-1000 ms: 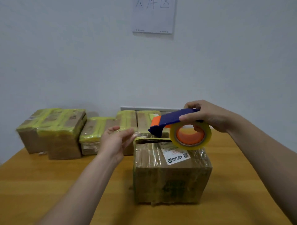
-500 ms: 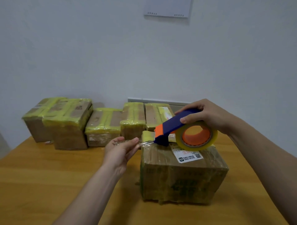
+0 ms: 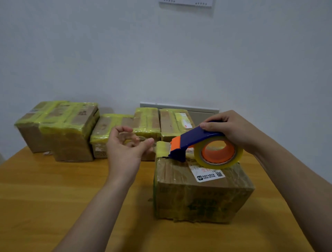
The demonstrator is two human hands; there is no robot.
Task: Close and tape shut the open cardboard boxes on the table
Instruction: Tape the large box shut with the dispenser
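A brown cardboard box (image 3: 203, 196) wrapped in glossy clear film stands on the orange-yellow wooden table (image 3: 53, 197). Its flaps are down, and a white printed label (image 3: 208, 175) is stuck to its top. Over the box's far top edge, the right hand (image 3: 233, 129) grips a blue-and-orange plastic tape dispenser (image 3: 194, 138), fingers curled over the handle. The dispenser's front end touches the box top near the far left corner. Its roll of clear tape (image 3: 215, 164), on an orange core, sits above the far side of the label. A yellowish tape flap (image 3: 162, 148) stands up at that corner. Just left of the corner the left hand (image 3: 125, 152) is raised clear of the box, fingers curled and thumb stretched toward the dispenser. A clear strip of tape (image 3: 133, 137) is caught between them. Behind the box, a row of tape-wrapped cardboard boxes (image 3: 71, 131) lines the pale wall (image 3: 161, 54), where a white paper sheet (image 3: 186, 2) hangs high up.
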